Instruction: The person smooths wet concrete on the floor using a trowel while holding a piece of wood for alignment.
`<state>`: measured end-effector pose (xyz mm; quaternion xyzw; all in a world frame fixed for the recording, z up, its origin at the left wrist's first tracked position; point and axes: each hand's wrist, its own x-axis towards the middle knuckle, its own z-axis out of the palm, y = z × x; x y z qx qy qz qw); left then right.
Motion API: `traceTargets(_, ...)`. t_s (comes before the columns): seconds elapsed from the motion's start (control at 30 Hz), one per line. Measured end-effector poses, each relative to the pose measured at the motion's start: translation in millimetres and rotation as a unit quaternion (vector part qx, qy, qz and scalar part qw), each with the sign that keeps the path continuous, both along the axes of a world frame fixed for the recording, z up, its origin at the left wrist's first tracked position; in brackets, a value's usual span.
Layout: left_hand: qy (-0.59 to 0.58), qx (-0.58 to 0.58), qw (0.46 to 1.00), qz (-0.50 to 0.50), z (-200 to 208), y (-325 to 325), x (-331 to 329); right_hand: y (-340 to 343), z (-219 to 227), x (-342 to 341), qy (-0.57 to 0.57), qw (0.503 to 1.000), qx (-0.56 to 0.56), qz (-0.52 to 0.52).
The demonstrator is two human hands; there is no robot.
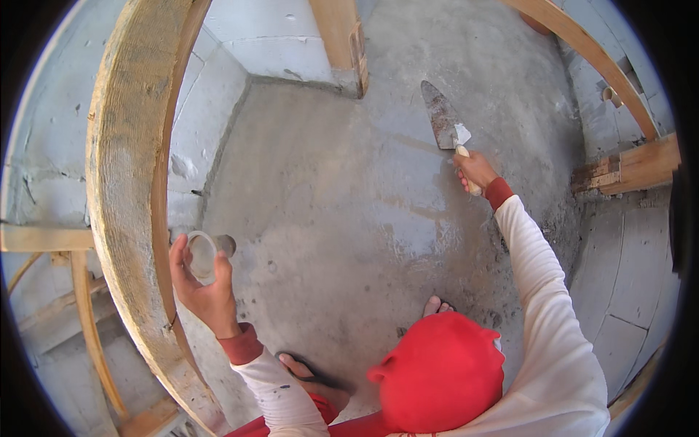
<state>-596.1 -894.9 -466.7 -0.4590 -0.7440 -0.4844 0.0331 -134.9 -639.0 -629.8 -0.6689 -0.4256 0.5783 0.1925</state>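
My right hand (pixel 476 172), reached forward, grips the pale handle of a pointed trowel (pixel 440 115). Its blade is stained brown and grey, points away from me, and has a white patch near the handle. Whether the blade touches the concrete floor (pixel 291 167) I cannot tell. At the left, my left hand (pixel 206 295) curls its fingers and thumb round a pale, round-rimmed cup (pixel 200 256). A small dark grey round thing (pixel 228 245) shows right beside the cup; I cannot tell if it is part of it. Wet, smeared patches (pixel 415 226) mark the floor near the trowel.
A thick curved wooden beam (pixel 127 146) rises close beside my left arm. Light block walls (pixel 207 124) stand around the floor, with a wooden post (pixel 342 44) ahead and a timber (pixel 633 167) at right. Rounded red cloth (pixel 440 371) covers part of the lower view, near my sandalled feet (pixel 302 366).
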Motion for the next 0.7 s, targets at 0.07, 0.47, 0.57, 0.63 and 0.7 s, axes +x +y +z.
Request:
traceTargets(0.07,0.005,-0.005,1.0,0.005,0.1,-3.1,-0.3,-42.2,3.4,-46.5,0.022,0.991,-0.027,0.127)
traceTargets(0.47,0.007,0.001,1.0,0.018,18.8,-9.6,6.1,-178.5,46.1,-148.2,0.043,0.965,0.002,0.258)
traceTargets(0.57,0.001,0.006,1.0,0.021,15.3,-10.4,11.6,-112.6,22.6,-99.5,-0.067,0.981,0.148,0.109)
traceTargets(0.63,0.003,-0.014,0.999,0.028,11.8,-10.5,14.2,-69.1,21.6,-74.8,-0.109,0.98,0.151,0.062)
traceTargets(0.7,-0.005,-0.014,1.0,0.023,7.9,-12.5,17.4,-71.3,12.2,-83.6,-0.083,0.984,0.13,0.092)
